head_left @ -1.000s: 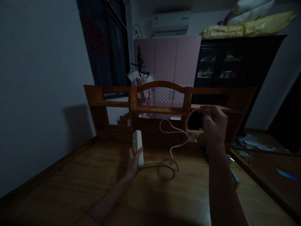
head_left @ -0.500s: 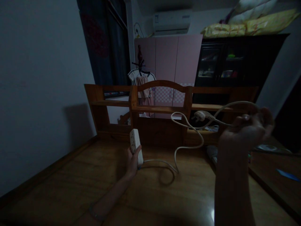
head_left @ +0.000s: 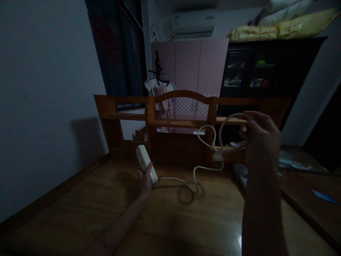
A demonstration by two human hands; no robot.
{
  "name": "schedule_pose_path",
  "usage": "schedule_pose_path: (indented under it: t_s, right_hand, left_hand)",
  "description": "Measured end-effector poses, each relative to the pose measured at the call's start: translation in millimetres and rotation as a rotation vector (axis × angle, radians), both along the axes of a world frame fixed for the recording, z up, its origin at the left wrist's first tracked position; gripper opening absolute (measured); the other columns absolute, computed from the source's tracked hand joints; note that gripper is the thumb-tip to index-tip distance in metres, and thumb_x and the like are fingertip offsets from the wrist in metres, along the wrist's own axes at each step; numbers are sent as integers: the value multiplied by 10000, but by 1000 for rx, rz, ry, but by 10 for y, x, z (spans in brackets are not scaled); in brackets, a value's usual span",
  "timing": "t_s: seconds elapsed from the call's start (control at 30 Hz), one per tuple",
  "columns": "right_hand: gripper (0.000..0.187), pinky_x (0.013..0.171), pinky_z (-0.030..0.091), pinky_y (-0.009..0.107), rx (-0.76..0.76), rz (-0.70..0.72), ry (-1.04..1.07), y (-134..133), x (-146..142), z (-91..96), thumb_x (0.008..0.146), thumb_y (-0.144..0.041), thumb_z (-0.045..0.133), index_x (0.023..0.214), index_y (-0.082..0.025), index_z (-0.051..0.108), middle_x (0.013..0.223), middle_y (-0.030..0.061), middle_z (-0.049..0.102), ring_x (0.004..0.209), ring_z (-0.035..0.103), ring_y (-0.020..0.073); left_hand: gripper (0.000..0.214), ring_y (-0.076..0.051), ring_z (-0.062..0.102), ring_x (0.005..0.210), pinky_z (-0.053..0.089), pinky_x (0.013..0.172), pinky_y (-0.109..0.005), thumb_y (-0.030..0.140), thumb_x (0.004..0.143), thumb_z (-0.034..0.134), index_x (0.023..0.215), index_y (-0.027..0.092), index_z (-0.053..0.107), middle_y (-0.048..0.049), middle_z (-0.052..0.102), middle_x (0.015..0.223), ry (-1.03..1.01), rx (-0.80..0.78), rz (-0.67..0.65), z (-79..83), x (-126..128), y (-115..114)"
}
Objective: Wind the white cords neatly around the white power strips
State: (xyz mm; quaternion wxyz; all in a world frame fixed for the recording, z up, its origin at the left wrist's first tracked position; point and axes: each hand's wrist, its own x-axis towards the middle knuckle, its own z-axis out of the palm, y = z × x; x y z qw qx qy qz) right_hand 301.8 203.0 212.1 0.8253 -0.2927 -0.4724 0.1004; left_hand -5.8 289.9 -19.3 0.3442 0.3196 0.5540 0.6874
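My left hand [head_left: 145,181] is closed around the lower part of a white power strip [head_left: 144,158], which tilts to the left with its sockets in view. A white cord [head_left: 173,179] leaves the strip's lower end, dips close to the wooden surface and rises in loose bends to the right. Up at the right, my right hand [head_left: 259,129] is closed on a loop of this cord. The plug [head_left: 217,155] dangles a little left of that hand, slightly blurred. Some of the cord inside the right fingers is hidden.
A wooden board [head_left: 170,220] spreads below both hands, backed by a wooden shelf headboard [head_left: 183,123]. A white wall [head_left: 48,106] rises at the left. Grey cloth [head_left: 239,170] lies at the right, near a raised wooden edge and a blue item [head_left: 324,196].
My right hand has moved left with the cord, and the plug has swung lower and left. My left hand has shifted slightly left, tilting the power strip further.
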Motion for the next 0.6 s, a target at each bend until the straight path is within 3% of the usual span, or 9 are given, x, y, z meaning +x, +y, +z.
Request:
schedule_pose_path:
  t_s: [0.13,0.4,0.6]
  right_hand:
    - [199,488,381,183,-171,22,-170,-1,59,-22,798,-220,569,971,-165,651,914,75,673,557,493,72]
    - [227,469,409,189,-737,92,-669,88,310,-157,741,-197,542,920,-132,666,753,52,647,540,526,105]
    - [235,446,388,171,-816,-65,-918,217,413,-326,779,-269,565,951,-152,674,664,22,620,532,552,113]
  left_hand:
    - [612,-229,585,991,488,825,-347,612,737,612,1215,266,451,-53,573,1143,-10,3,-21,9,7,8]
    - [597,-217,586,954,487,795,-321,583,746,630,1217,268,444,-44,571,1138,40,48,-112,79,119,-105]
    - [543,-215,570,1053,447,873,-305,527,794,611,1241,280,429,-38,572,1192,222,149,-144,159,167,-205]
